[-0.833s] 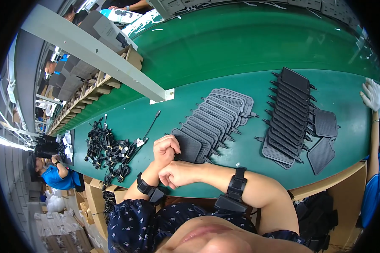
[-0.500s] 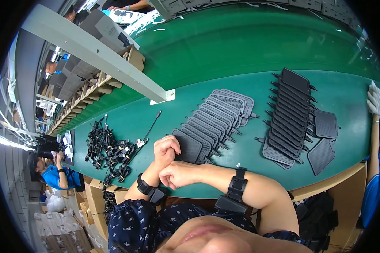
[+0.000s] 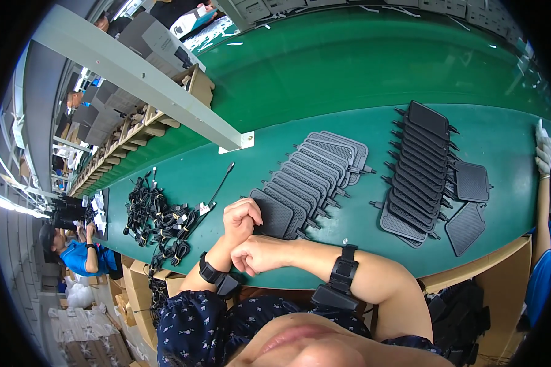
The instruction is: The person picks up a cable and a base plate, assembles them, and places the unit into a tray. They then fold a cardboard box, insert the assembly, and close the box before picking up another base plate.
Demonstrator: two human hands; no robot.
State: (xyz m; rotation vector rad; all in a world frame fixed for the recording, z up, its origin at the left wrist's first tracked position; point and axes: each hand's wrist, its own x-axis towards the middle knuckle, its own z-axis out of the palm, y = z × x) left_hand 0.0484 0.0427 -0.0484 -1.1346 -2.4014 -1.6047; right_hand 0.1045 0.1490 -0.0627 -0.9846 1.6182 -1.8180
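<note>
My left hand (image 3: pixel 242 219) is curled closed beside the nearest of a fanned row of grey mesh panels (image 3: pixel 317 168), and I see nothing in its fingers. Crossed over my left wrist, my right hand (image 3: pixel 258 254) is closed too, with nothing visible in it. Short cable stubs stick out of the panels' edges. Left of my hands lies a heap of bundled black cables (image 3: pixel 159 214), one end reaching out straight. Further right is an overlapping row of black panels (image 3: pixel 423 159), with loose dark panels (image 3: pixel 471 181) beside it.
A slanted metal post (image 3: pixel 165 92) is bolted to the green table (image 3: pixel 361 244). Beyond it runs a green belt (image 3: pixel 349 58). Cardboard dividers (image 3: pixel 122 137) line the far left. A co-worker in blue (image 3: pixel 82 251) stands left; a gloved hand (image 3: pixel 545 150) rests at the right edge.
My hands and the panels stay as they were. At the far top left, a person's hands have shifted with a white and teal item. The view has moved very slightly.
</note>
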